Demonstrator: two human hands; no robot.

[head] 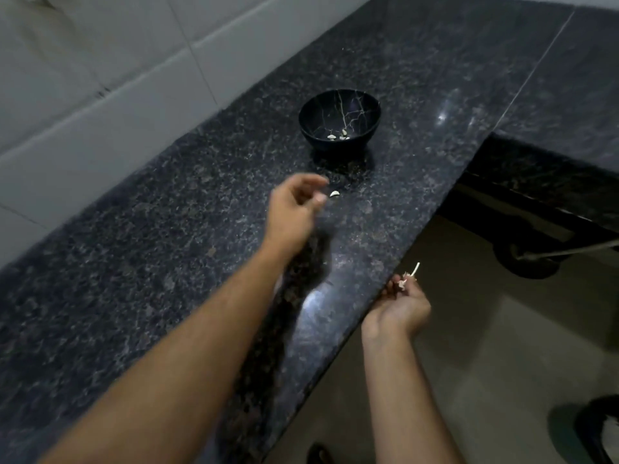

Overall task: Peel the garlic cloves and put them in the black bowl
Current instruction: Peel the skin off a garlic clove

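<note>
Granite counter (140, 262): one dark speckled slab running from the near left to the far right, with one seam line in the far right part.
Hands: two, both bare, each on a bare forearm.
Right hand (400, 304): nearest, off the counter's right edge, above the tan floor (469, 346); fingers curled round a small garlic piece with one pale stem (415, 270) sticking up from the fingertips. It grips that piece; how many cloves it covers cannot be told.
Left hand (294, 209): farther in, stretched over the counter, blurred; fingers loosely bent and spread, holding nothing, thumb and forefinger apart.
Loose clove (334, 194): one white peeled clove, just beside the left fingertips on their right side, apart from them; whether it lies on the granite or is in the air cannot be told.
Black bowl (339, 122): one, upright on the counter, beyond the left hand, black with thin pale veins inside.
Cloves in bowl (339, 135): about three or four small white pieces at the bottom; exact count too small to tell.
Wall tiles (100, 88): large pale tiles along the far left side, behind the counter.
</note>
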